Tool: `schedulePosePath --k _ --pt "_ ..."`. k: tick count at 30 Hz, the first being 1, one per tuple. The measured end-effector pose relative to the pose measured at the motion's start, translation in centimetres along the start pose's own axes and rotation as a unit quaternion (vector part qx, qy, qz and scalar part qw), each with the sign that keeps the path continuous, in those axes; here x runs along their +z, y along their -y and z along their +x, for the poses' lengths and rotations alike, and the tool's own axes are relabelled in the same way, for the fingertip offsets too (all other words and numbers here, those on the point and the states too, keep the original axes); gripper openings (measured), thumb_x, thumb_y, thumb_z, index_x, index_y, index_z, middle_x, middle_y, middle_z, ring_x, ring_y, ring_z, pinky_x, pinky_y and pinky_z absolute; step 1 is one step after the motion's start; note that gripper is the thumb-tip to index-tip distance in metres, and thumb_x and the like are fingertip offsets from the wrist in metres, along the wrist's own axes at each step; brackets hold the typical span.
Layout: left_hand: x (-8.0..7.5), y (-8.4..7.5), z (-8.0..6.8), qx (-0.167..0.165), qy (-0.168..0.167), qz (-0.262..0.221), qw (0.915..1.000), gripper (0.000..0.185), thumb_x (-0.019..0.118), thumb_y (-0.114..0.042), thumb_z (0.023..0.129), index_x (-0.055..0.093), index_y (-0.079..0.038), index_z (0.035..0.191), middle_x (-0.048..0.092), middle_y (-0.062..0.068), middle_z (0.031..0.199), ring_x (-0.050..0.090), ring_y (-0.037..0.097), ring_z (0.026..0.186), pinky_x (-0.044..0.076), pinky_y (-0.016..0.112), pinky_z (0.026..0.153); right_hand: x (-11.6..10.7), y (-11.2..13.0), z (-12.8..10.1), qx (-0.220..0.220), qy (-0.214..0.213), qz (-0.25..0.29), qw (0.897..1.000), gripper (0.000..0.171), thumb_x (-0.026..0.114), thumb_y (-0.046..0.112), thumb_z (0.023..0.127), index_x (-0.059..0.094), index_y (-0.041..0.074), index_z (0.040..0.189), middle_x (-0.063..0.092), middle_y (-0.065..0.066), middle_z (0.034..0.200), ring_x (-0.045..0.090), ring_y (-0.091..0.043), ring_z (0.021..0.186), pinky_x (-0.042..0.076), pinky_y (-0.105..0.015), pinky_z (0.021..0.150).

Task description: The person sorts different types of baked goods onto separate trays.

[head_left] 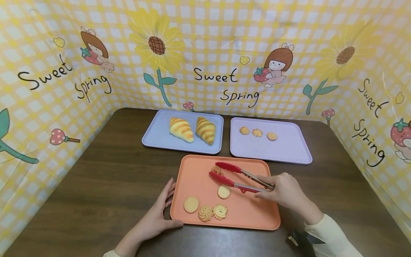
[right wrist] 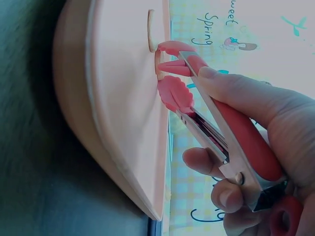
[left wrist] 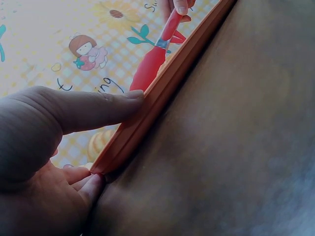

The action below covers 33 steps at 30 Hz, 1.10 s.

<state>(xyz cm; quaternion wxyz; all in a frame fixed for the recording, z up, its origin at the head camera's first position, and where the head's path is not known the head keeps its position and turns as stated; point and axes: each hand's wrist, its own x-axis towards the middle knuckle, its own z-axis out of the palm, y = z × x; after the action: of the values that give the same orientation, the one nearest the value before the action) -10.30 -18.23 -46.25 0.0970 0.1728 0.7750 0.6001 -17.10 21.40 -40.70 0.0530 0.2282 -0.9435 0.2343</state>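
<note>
Holding red-tipped metal tongs [head_left: 239,177], right hand [head_left: 284,191] has its grip curled round the handles; tips straddle a swirled cookie [head_left: 217,170] on the orange plastic tray [head_left: 253,214]. Left hand [head_left: 160,214] rests flat-fingered against tray's left edge on dark wooden bench [head_left: 96,185].

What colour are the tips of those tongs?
Red, on the tongs held by the right hand; clearest in the head view.

a dark wooden table [head_left: 96,185] bears an orange tray [head_left: 253,214] and two lilac trays [head_left: 154,137].
</note>
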Motion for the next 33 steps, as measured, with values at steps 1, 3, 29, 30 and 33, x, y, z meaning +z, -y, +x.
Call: schedulePosePath --k 1,3,29,30,33 --pt "0.0 0.0 0.0 0.001 0.000 0.001 1.0000 0.122 0.087 -0.013 0.077 -0.004 -0.002 0.159 0.010 0.028 0.160 0.013 0.047 0.145 0.027 0.009 0.104 0.0 0.0 0.0 0.001 0.001 0.000 1.000 0.053 0.092 0.034 0.068 0.078 0.007 0.111 0.035 0.019 0.048 0.034 -0.002 0.048 0.029 -0.023 0.045" --pt "0.0 0.0 0.0 0.003 0.000 0.003 1.0000 0.122 0.087 -0.013 0.077 -0.003 -0.002 0.158 0.010 0.028 0.160 0.014 0.047 0.145 0.027 0.009 0.104 0.0 0.0 0.0 0.002 0.003 0.000 1.000 0.053 0.092 0.034 0.068 0.078 0.007 0.111 0.035 0.019 0.048 0.034 -0.002 0.048 0.029 -0.023 0.044" --pt "0.0 0.1 0.0 0.009 0.002 0.003 1.0000 0.122 0.087 -0.013 0.077 -0.003 -0.002 0.159 0.010 0.028 0.160 0.014 0.047 0.145 0.027 0.009 0.104 -2.4 -0.9 0.0 -0.002 -0.046 -0.029 0.999 0.053 0.092 0.032 0.068 0.077 0.005 0.112 0.047 0.016 0.048 0.039 -0.007 0.051 0.030 -0.025 0.046" --pt "0.0 0.1 0.0 0.009 0.002 0.002 1.0000 0.122 0.087 -0.013 0.077 -0.003 -0.002 0.159 0.010 0.028 0.160 0.014 0.047 0.145 0.027 0.009 0.104 -2.6 -1.0 0.1 0.002 -0.046 -0.031 0.998 0.053 0.092 0.032 0.069 0.077 0.006 0.113 0.052 0.014 0.050 0.041 -0.008 0.052 0.031 -0.026 0.047" --pt "0.0 0.1 0.0 0.010 0.001 0.001 1.0000 0.122 0.087 -0.013 0.077 -0.003 -0.002 0.159 0.010 0.028 0.160 0.014 0.047 0.145 0.027 0.009 0.104 -3.2 -1.3 0.2 0.019 -0.046 -0.031 0.998 0.055 0.091 0.032 0.070 0.076 0.006 0.116 0.066 0.005 0.063 0.047 -0.013 0.058 0.034 -0.028 0.049"
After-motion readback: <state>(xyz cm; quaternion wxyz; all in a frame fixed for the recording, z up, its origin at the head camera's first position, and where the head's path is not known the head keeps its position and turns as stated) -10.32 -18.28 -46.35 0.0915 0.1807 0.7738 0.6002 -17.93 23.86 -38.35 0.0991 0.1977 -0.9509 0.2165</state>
